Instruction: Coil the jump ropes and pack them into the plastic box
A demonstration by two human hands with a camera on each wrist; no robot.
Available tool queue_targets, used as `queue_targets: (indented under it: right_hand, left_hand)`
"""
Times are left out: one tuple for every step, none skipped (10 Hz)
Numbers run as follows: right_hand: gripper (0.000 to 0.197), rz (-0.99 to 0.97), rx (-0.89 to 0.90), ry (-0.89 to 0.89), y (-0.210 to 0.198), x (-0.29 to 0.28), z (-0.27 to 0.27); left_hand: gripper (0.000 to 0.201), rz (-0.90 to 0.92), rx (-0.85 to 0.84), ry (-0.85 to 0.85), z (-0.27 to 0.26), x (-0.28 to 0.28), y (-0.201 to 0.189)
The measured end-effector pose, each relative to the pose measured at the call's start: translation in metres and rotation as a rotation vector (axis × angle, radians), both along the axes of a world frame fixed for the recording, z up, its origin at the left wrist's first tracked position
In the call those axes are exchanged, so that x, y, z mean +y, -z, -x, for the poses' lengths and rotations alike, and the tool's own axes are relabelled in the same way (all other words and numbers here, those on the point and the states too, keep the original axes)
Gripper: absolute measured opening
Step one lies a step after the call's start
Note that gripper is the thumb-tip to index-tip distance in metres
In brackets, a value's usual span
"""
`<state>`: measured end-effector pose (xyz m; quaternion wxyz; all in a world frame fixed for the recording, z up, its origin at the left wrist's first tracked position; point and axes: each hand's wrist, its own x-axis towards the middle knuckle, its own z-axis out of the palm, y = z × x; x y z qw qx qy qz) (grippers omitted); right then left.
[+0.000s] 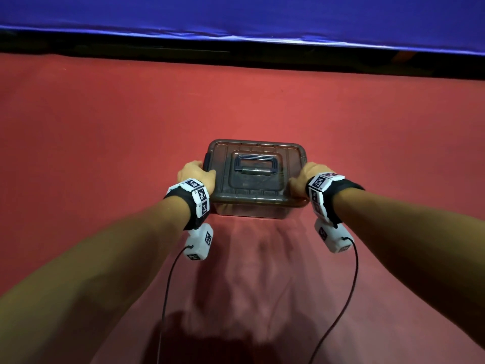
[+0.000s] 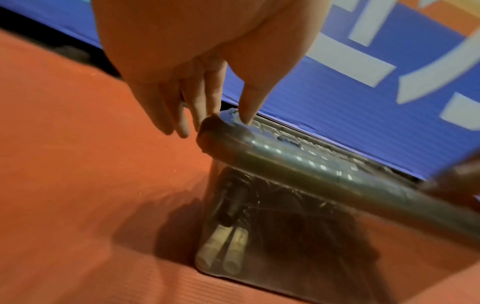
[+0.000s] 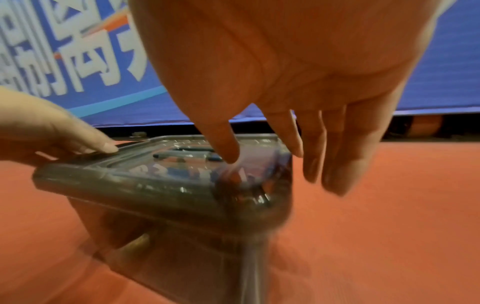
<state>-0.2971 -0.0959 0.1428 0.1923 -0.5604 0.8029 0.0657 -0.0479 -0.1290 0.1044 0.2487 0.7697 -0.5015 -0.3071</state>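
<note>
Resting on the red mat (image 1: 78, 153), the smoky plastic box (image 1: 256, 206) stands in the middle of the head view with its lid (image 1: 256, 164) on, and a hand is at each short side of it. At the left side the left hand (image 1: 195, 173) lies against the lid edge: in the left wrist view its thumb (image 2: 253, 102) presses down on the top of the lid near the corner, while the fingers (image 2: 166, 111) reach almost straight down past the rim, outside the box wall, so the hand is rather wide and holds nothing closed inside it. Through the clear wall in the same view the jump ropes (image 2: 272, 205) lie inside as a dark bundle of cord, with two pale handles (image 2: 223, 253) side by side at the bottom near corner. On top of the lid, in the middle, a dark carry handle (image 1: 257, 166) lies flat. At the right side the right hand (image 1: 305, 177) mirrors the other one: in the right wrist view the thumb (image 3: 223, 142) touches the lid top and the fingers (image 3: 342, 148) hang loosely extended beside the rim, not curled around it. Behind the mat runs a blue banner (image 1: 236, 14) with white characters, which are too blurred to read.
</note>
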Motion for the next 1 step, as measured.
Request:
queue_targets:
  right_hand:
    - [0.041, 0.101, -0.066, 0.005, -0.0106, -0.0129, -0.0135]
  left_hand:
    - [0.045, 0.013, -0.070, 0.033, -0.0007, -0.0013, -0.0044]
